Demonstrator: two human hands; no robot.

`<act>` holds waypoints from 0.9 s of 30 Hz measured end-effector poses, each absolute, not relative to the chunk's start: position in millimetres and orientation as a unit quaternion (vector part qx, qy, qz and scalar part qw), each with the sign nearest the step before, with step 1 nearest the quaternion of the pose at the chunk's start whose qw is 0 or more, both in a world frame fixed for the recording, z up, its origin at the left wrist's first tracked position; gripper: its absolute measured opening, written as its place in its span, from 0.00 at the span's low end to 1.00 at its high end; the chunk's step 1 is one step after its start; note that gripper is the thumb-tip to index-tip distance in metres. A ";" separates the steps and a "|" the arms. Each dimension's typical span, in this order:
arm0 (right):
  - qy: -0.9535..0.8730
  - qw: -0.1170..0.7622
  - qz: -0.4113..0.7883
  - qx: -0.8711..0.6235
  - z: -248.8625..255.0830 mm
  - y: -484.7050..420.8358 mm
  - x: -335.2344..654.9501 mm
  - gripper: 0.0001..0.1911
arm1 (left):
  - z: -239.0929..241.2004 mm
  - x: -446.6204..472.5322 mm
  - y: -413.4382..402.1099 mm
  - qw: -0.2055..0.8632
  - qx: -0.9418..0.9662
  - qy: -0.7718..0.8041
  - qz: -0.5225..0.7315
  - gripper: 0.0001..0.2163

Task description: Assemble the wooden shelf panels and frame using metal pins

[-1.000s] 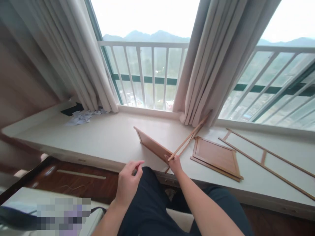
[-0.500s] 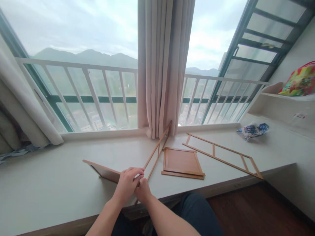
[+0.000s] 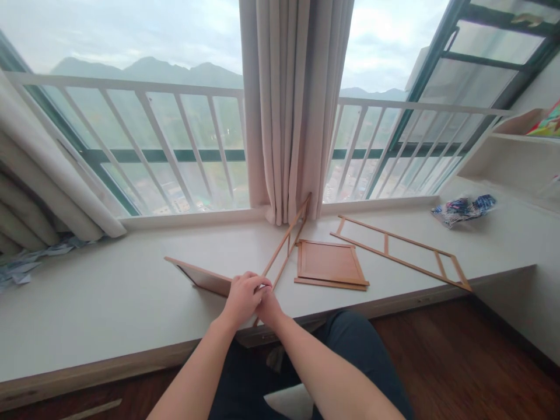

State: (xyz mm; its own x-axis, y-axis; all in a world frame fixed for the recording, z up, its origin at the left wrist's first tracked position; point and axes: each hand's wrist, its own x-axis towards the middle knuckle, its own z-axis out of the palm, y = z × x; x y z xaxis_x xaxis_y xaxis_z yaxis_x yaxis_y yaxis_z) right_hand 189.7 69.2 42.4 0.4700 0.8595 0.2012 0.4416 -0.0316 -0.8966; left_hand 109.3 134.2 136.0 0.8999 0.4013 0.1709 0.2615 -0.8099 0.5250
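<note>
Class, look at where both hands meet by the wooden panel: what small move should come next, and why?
Perhaps ease the left hand back slightly while the right hand holds steady: the wooden panel runs to the left hand, the wooden frame reaches the same spot, and the hands hide whether the two pieces join.

Shows honey-brown on the ladder-like frame (image 3: 386, 244) and the raised frame (image 3: 280, 245), with pinkish tan across the stacked panel (image 3: 329, 259) and the tilted panel (image 3: 203, 276). Has off-white along the sill (image 3: 109, 297), white on the railing (image 3: 131, 85), dull teal on the window frame (image 3: 186, 155), and plain grey-beige down the curtain (image 3: 286, 116). Mixes blue, white and pink patterning on the bundle (image 3: 464, 210), with navy on the trousers (image 3: 361, 344) and dark reddish-brown on the floor (image 3: 472, 356).
</note>
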 end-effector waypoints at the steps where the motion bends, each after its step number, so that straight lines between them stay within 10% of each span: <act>1: -0.461 0.519 0.210 -0.688 38.0 63.3 191.2 0.10 | 135.4 109.3 133.5 0.252 0.942 0.175 0.135 0.11; 12: -0.347 0.666 0.129 -0.648 54.5 -3.6 202.3 0.13 | 130.1 113.9 131.6 0.245 0.944 0.160 0.152 0.07; 27: -0.465 0.610 0.024 -0.641 78.0 -9.2 213.7 0.08 | 133.8 115.5 129.5 0.243 0.939 0.191 0.147 0.07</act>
State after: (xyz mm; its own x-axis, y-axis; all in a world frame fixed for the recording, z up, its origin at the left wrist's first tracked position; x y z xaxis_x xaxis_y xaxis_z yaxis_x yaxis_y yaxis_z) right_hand 213.7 -9.2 78.0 0.5658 0.6260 0.5366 0.5668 0.1774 -0.8045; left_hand 115.5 129.5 133.8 0.8835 0.4311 0.1831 0.2882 -0.8085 0.5131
